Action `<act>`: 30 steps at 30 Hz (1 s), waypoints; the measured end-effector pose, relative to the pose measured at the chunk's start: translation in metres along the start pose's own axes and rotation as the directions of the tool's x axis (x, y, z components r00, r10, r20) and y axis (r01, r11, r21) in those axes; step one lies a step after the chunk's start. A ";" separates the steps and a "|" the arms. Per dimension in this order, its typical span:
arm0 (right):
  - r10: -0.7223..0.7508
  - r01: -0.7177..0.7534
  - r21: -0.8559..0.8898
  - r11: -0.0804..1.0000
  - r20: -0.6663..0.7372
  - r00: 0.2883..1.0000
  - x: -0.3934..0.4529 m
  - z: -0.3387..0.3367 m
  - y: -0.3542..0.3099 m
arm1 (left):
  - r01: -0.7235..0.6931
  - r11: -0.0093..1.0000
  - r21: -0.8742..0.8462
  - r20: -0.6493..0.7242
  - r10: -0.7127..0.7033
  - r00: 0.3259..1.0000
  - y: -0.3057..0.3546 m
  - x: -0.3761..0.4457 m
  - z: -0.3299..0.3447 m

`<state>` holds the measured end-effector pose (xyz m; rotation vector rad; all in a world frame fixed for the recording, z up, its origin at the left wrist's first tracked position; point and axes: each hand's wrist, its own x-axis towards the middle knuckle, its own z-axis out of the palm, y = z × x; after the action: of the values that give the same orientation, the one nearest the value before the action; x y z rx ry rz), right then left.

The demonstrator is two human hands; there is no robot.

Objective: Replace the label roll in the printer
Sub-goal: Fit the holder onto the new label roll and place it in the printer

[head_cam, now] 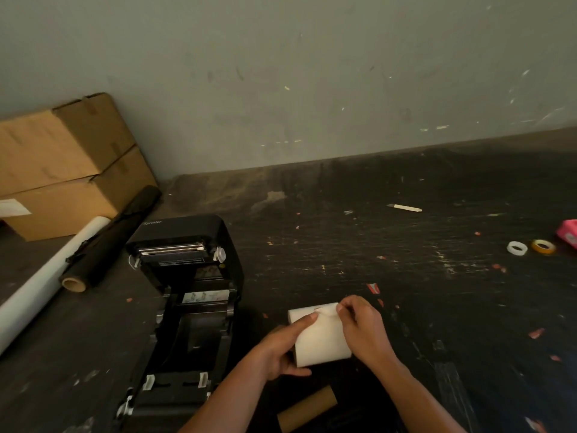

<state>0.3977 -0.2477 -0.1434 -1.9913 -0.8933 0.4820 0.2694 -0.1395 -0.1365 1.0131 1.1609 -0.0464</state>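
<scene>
A black label printer (184, 307) stands on the dark table with its lid swung back and its roll bay bare. To its right I hold a white label roll (321, 339) above the table. My left hand (281, 348) grips the roll from the left, index finger laid across its top. My right hand (362, 326) pinches the roll's upper right edge with thumb and fingertips. A bare brown cardboard core (307, 409) lies on the table below the roll, near my forearms.
Two stacked cardboard boxes (62, 164) stand at the back left. Beside them lie a black film roll (112, 239) and a long white roll (46, 282). A small cutter (406, 208), two tape rolls (530, 247) and a pink packet (568, 232) lie further right.
</scene>
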 end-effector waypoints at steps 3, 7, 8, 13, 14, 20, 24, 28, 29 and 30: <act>0.115 -0.114 0.134 0.984 -0.005 0.993 0.006 -0.004 -0.002 | -0.007 1.000 -0.003 0.008 0.007 1.000 -0.001 -0.001 -0.001; 0.194 -0.172 0.220 0.960 -0.084 0.977 0.016 -0.025 0.001 | -0.002 1.000 -0.025 0.022 0.003 1.000 -0.001 -0.004 -0.002; 0.141 -0.125 0.137 0.983 -0.116 0.983 0.017 -0.031 0.006 | -0.002 1.000 -0.031 0.020 0.002 1.000 -0.001 -0.004 -0.002; -0.160 0.111 -0.413 0.904 -0.085 0.984 0.018 -0.049 0.041 | 0.005 0.998 -0.063 -0.010 -0.006 1.000 -0.002 0.000 -0.003; -0.168 0.138 -0.452 0.881 -0.027 0.985 0.018 -0.050 0.045 | 0.006 0.998 -0.064 -0.015 -0.007 1.000 -0.002 0.001 -0.003; -0.098 0.347 -0.596 0.724 0.409 0.907 0.014 -0.049 0.064 | 0.005 0.998 -0.062 -0.013 -0.006 1.000 -0.001 0.001 -0.001; -0.042 0.357 -0.683 0.638 0.432 0.901 0.009 -0.046 0.083 | 0.008 0.998 -0.070 -0.009 -0.009 1.000 -0.001 0.000 -0.002; 0.021 0.262 -0.681 0.684 0.378 0.926 0.001 -0.042 0.090 | 0.005 0.997 -0.074 -0.012 -0.006 1.000 -0.001 -0.001 -0.002; 0.033 0.248 -0.677 0.693 0.373 0.927 -0.002 -0.042 0.090 | 0.005 0.997 -0.075 -0.014 -0.006 1.000 -0.001 -0.002 -0.002; 0.037 0.238 -0.672 0.701 0.367 0.929 -0.005 -0.042 0.089 | 0.006 0.997 -0.078 -0.015 -0.007 1.000 -0.001 -0.003 -0.001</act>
<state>0.4566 -0.3072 -0.1958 -2.5714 -1.6044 0.4835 0.2665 -0.1407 -0.1349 0.9425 1.1712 0.0011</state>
